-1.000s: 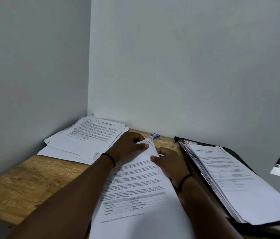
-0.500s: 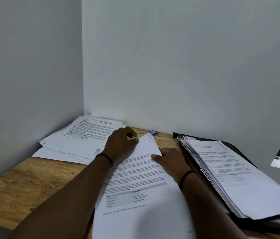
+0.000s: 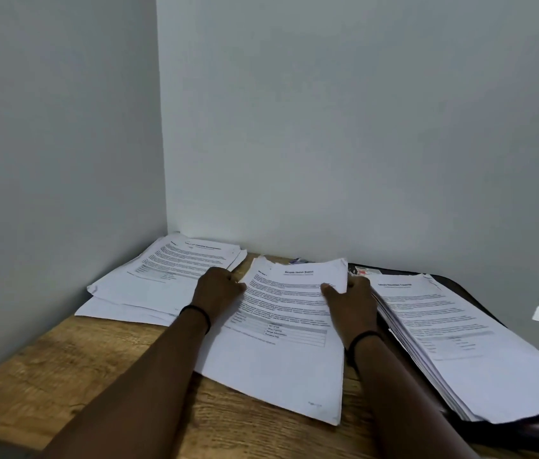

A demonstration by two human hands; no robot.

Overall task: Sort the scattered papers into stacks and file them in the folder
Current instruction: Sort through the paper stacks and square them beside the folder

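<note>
Folder (image 3: 453, 283) held a thick paper pile (image 3: 453, 329); my left grip (image 3: 220, 289) and right grip (image 3: 351, 298) clamped the middle stack's (image 3: 288, 342) side edges.

Dim, cool light, soft focus, wide-angle edge bending

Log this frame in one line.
left hand: grips middle stack | right hand: grips same | folder: holds right stack

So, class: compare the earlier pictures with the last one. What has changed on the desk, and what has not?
The middle stack, whose top sheet was lifted and tilted, now lies flat and squared. The left hand and right hand have moved apart to grip its two side edges. The left pile and the folder's stack stayed put.
</note>
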